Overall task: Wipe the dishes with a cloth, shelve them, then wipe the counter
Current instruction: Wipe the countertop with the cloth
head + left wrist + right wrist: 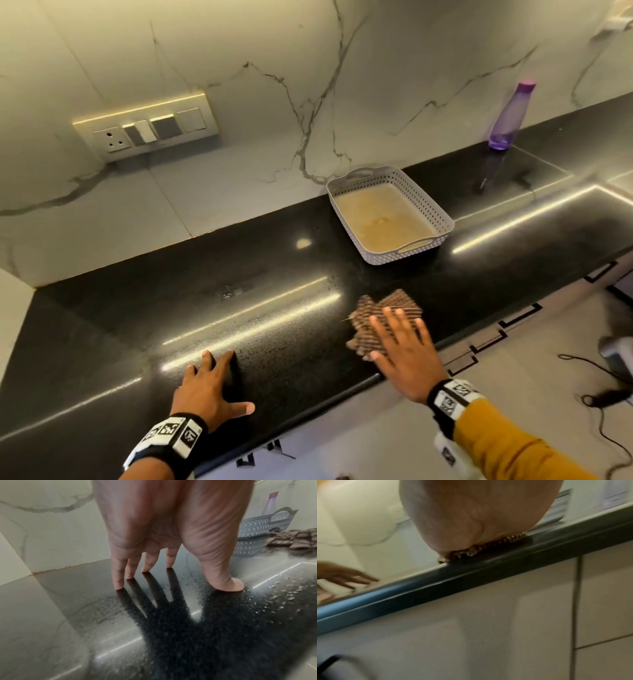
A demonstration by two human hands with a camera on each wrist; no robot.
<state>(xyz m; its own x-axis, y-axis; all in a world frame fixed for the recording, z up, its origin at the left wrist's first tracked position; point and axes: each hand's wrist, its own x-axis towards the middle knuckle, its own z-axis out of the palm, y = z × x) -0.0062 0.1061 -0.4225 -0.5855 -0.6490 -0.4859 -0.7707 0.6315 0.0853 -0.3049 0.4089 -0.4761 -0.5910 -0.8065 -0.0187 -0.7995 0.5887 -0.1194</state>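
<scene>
A brown ribbed cloth (383,317) lies on the black counter (281,301) near its front edge. My right hand (399,346) presses flat on the cloth with straight, spread fingers. In the right wrist view only the cloth's edge (481,546) shows under my palm. My left hand (212,383) rests on the counter to the left, fingers spread and fingertips (120,585) touching the wet surface. It holds nothing. The cloth (295,539) also shows at the right in the left wrist view.
An empty grey perforated basket (442,212) stands at the back of the counter, with a purple bottle (510,116) further right by the wall. A switch panel (147,126) is on the marble wall. Water droplets (283,592) lie on the counter. Cabinet fronts (505,615) are below the edge.
</scene>
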